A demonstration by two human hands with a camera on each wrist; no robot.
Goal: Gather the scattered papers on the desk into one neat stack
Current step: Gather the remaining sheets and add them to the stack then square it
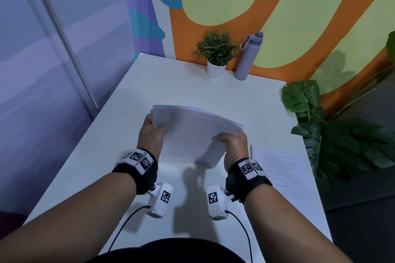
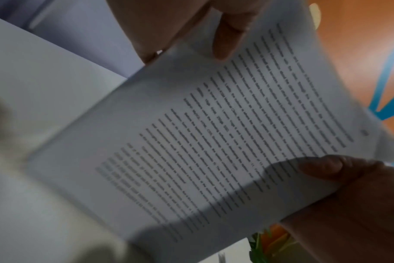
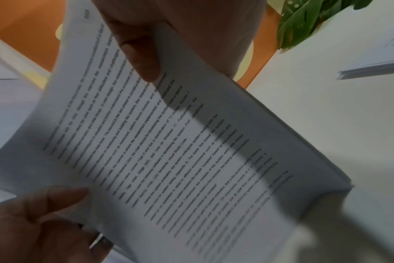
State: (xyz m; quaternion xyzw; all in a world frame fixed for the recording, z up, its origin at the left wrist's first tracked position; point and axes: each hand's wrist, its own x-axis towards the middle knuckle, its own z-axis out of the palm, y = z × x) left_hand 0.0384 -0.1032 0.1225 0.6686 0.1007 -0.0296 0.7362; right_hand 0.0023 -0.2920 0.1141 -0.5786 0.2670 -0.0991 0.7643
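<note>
Nearest the head camera, the person's two forearms reach forward over the white desk (image 1: 111,117), wrist cameras strapped below them. Between the hands stands the bundle of papers (image 1: 192,132), printed side toward the person, its lower edge down at the desk and its top bowed away toward 12 o'clock. The left hand (image 1: 150,134) grips the bundle's edge at 9 o'clock, thumb on the printed face and fingers curled behind. The right hand (image 1: 234,147) grips the edge at 3 o'clock in the same way, thumb in front. At 4 o'clock from the bundle, a separate pile of sheets (image 1: 282,171) lies flat near the desk's right edge, apart from both hands. At 12 o'clock, against the painted wall, stand a small potted plant (image 1: 215,53) and a lilac bottle (image 1: 248,57) just beside it. At 3 o'clock, off the desk, a large-leaved plant (image 1: 333,134).
</note>
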